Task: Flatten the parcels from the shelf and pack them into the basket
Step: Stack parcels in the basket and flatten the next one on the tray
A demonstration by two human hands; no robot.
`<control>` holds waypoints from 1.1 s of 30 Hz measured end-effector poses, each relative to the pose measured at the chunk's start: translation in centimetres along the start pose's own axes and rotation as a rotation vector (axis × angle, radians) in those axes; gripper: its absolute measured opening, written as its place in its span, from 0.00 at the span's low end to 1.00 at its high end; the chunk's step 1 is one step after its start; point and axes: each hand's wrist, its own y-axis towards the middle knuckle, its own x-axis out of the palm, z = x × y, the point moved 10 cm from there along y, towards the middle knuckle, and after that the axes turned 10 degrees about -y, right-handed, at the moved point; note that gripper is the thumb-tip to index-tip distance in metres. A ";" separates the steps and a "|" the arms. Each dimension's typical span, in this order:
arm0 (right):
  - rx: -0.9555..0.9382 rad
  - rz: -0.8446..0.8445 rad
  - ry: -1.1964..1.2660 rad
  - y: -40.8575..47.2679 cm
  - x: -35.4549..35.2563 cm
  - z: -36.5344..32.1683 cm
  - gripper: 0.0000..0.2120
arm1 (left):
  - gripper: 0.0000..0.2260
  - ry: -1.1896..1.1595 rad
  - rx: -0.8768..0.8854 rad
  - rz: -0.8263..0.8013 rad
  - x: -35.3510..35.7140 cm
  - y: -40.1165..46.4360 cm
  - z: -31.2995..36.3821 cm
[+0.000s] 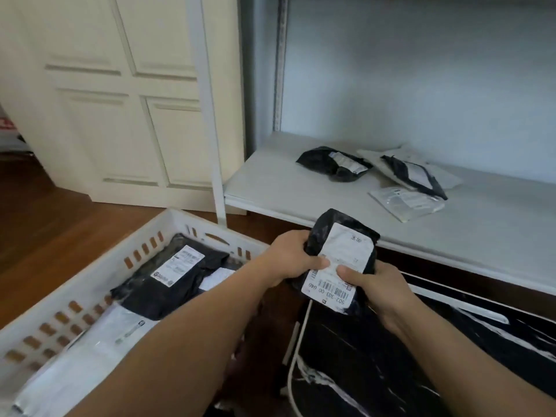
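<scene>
A: In front of the shelf (481, 230), a black parcel (343, 236) is held up by both hands. Left hand (293, 254) is curled round its left edge, thumb pressed on the white label (340, 266); right hand (373, 284) is gripped on the lower right corner, thumb on the label too.

B: Other parcels?

A: On the shelf, a black one (334, 164), a black one on a white one (421, 174), and a clear one (406, 203) are seen. In the basket (90, 281), lower left, a black parcel (168, 275) is laid flat above white ones (90, 350).
</scene>
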 end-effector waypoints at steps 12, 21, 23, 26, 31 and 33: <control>-0.370 -0.257 -1.021 4.8 23.9 -0.5 0.26 | 0.05 -0.083 -0.484 0.391 -21.9 -8.1 -20.8; -0.518 -0.434 -1.499 5.7 27.5 5.0 0.30 | 0.10 0.510 -0.751 0.088 -16.2 -9.6 -33.4; -0.522 -0.442 -1.496 6.2 28.0 5.6 0.30 | 0.08 0.775 -0.731 0.083 -16.0 -9.1 -32.6; -0.513 -0.498 -1.462 6.8 28.6 6.3 0.26 | 0.08 0.929 -0.607 0.092 -16.1 -7.8 -30.9; -0.500 -0.580 -1.425 6.6 28.9 6.8 0.23 | 0.28 0.541 -0.590 -0.205 -12.3 -7.6 -33.3; -0.500 -0.592 -1.437 6.5 28.8 7.0 0.24 | 0.35 0.615 -0.649 -0.312 -11.4 -8.0 -34.0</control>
